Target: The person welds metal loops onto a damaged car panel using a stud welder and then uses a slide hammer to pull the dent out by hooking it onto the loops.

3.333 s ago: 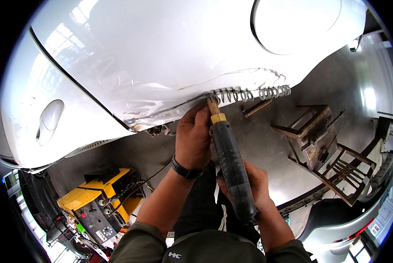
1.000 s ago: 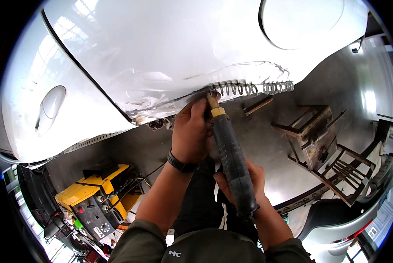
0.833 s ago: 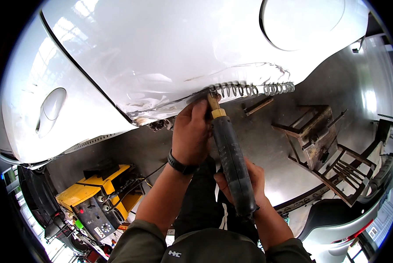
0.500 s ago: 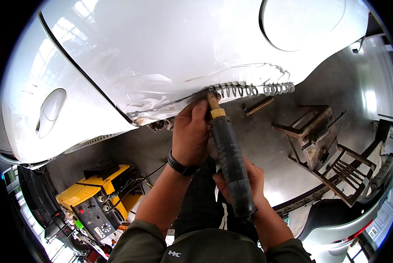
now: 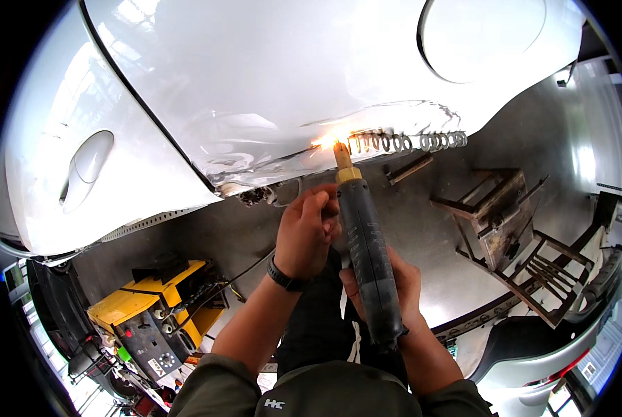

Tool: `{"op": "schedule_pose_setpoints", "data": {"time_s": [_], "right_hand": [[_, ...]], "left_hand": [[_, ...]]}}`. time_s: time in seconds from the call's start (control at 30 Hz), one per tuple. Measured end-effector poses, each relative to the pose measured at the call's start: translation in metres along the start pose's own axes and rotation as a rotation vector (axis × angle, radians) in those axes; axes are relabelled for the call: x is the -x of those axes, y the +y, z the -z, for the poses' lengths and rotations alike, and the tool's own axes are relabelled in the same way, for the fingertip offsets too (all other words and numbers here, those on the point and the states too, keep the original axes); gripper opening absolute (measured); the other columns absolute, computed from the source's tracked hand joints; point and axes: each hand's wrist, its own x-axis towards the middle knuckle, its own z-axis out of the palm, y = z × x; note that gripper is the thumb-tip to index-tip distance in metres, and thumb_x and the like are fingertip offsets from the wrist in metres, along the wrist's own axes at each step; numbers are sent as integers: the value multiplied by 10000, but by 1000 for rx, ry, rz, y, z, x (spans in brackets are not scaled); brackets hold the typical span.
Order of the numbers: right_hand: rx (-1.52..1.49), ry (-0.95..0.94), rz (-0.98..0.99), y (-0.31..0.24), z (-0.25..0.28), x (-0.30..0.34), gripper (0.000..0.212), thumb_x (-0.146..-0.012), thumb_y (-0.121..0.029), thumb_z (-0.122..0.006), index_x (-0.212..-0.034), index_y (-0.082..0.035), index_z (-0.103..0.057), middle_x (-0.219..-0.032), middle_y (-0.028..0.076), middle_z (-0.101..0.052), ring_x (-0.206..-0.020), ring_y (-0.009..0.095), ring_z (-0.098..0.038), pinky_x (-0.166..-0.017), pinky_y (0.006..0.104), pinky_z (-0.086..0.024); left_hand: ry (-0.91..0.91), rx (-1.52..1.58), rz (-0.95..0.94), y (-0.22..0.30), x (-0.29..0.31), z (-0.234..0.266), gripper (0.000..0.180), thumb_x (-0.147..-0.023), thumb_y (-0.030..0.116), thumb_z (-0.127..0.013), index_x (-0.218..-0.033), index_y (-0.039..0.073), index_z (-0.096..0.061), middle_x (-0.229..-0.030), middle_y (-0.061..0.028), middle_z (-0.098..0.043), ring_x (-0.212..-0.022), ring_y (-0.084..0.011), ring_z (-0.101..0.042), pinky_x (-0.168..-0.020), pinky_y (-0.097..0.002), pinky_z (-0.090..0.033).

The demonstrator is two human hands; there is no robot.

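My right hand (image 5: 402, 281) grips a black spot-welding gun (image 5: 370, 260) with a brass-coloured collar and tip. The tip points up at the dented lower edge of a white car panel (image 5: 255, 83), and bright orange sparks (image 5: 336, 137) fly where they meet. To the right of the sparks a row of metal ring washers (image 5: 394, 143) stands along the crease. My left hand (image 5: 304, 233), wearing a dark wristband, is beside the gun's collar, below the panel. Its fingers are curled together; what they hold, if anything, is hidden.
A yellow machine (image 5: 144, 295) with a dark control panel and cables stands on the floor at lower left. Rusty metal stands (image 5: 502, 229) are at the right, a metal bar (image 5: 411, 169) nearer the car. Another car's rear (image 5: 533, 361) shows at lower right.
Sparks have appeared at the gun's tip. My left hand has drawn down from the tip and the panel edge. The car panel appears slightly shifted in view.
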Motion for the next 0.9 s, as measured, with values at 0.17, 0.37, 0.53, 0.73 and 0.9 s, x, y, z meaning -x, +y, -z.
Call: {"op": "schedule_pose_setpoints", "data": {"time_s": [0.17, 0.37, 0.53, 0.73, 0.9], "right_hand": [[37, 10, 48, 13, 2, -1, 329, -842, -9, -773, -1146, 6, -650, -942, 21, -681, -850, 85, -637, -764, 242, -523], [-112, 99, -56, 9, 3, -2, 338, -801, -64, -828, -1095, -16, -669, -926, 39, -700, -822, 116, -665, -742, 265, -532], [289, -69, 260, 26, 31, 22, 381, -747, -101, -884, -1068, -31, -693, -907, 75, -725, -798, 155, -704, -714, 278, -539], [155, -153, 92, 36, 42, 46, 354, -743, -90, -880, -1037, -34, -690, -878, 68, -713, -768, 173, -697, -702, 301, -540], [208, -180, 138, 36, 45, 49, 326, -740, -101, -885, -992, -38, -687, -876, 76, -712, -768, 187, -695, -689, 315, -537]], "left_hand": [[-67, -2, 35, -34, 11, 37, 277, -1001, 139, -487, -1199, -19, -598, -911, -31, -557, -685, -84, -474, -630, -261, -418], [-107, 435, 209, -47, 18, 56, 392, -905, -17, -411, -1279, -43, -526, -1191, -145, -593, -1034, -217, -614, -923, -343, -530], [-116, 391, 123, -33, 20, 46, 396, -912, -59, -361, -1290, -76, -479, -1307, -208, -573, -1232, -309, -598, -1070, -426, -515], [-9, 375, 197, -48, 4, 53, 368, -942, -44, -357, -1282, -84, -492, -1263, -208, -608, -1184, -308, -632, -1037, -391, -527], [-36, 429, 209, -59, 5, 62, 310, -950, -37, -376, -1230, -9, -507, -1153, -143, -611, -1152, -315, -651, -993, -447, -557]]}}
